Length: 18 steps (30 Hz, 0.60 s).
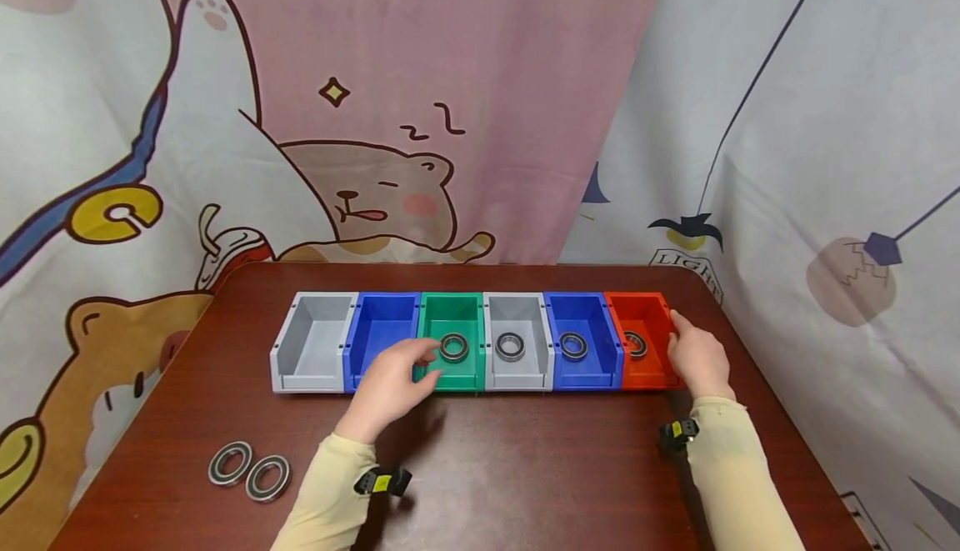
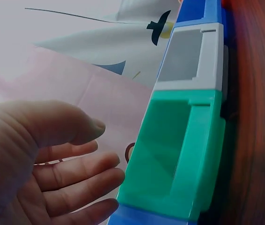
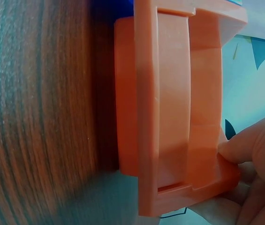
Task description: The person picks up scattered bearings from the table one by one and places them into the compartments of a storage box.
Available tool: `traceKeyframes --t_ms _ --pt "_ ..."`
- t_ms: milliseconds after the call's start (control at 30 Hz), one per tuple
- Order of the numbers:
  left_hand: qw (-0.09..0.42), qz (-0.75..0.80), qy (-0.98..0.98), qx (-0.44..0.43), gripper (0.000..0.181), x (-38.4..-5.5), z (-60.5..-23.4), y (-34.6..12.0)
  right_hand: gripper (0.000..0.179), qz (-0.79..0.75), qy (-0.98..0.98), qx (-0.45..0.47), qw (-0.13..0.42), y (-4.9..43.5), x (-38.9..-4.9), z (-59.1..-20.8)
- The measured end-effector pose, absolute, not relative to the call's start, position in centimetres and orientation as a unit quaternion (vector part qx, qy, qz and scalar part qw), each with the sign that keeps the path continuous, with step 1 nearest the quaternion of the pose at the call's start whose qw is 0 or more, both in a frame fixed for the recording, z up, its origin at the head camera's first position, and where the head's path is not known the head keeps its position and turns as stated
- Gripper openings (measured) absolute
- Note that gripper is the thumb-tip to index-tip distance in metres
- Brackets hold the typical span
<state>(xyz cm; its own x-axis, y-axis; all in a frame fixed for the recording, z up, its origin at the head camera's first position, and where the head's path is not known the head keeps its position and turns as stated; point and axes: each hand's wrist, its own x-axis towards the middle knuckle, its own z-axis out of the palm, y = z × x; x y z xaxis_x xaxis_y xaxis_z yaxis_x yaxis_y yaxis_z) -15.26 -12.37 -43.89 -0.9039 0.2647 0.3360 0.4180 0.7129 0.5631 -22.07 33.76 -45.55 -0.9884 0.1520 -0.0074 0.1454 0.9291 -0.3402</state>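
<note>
A row of joined plastic bins stands on the table. My left hand (image 1: 393, 384) hovers over the front of the left blue bin (image 1: 384, 326) and the green bin (image 1: 453, 309), fingers loosely bent, thumb apart, holding nothing. Just right of its fingertips, a ball bearing (image 1: 443, 350) lies in the green bin. My right hand (image 1: 699, 359) grips the right side wall of the red bin (image 3: 172, 98), its thumb over the rim and other fingers against the outer side. Inside the red bin, a bearing (image 1: 636, 345) leans near the left wall.
More bearings lie in the right grey bin (image 1: 500, 378) and the right blue bin (image 1: 585, 378). A left grey bin (image 1: 311, 383) ends the row. Two larger bearings, one (image 1: 213, 466) beside another (image 1: 252, 484), lie on the brown table (image 1: 525, 468). Behind hangs a printed curtain (image 1: 525, 117).
</note>
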Motion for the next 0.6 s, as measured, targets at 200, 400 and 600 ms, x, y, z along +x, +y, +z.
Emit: traceKeyframes --t_ms 200,400,600 --pt "0.122 -0.317 -0.922 -0.185 0.042 -14.2 -44.0 -14.2 0.053 0.17 -0.982 -0.075 0.012 33.7 -22.0 -45.5" --pt "0.118 -0.293 -0.932 -0.176 0.044 -13.0 -44.3 -16.3 0.051 0.157 -0.985 -0.068 0.028 33.7 -22.0 -45.6" --pt "0.12 -0.267 -0.942 -0.163 0.044 -11.9 -44.8 -18.7 0.052 0.161 -0.985 -0.065 0.024 33.8 -22.0 -45.6"
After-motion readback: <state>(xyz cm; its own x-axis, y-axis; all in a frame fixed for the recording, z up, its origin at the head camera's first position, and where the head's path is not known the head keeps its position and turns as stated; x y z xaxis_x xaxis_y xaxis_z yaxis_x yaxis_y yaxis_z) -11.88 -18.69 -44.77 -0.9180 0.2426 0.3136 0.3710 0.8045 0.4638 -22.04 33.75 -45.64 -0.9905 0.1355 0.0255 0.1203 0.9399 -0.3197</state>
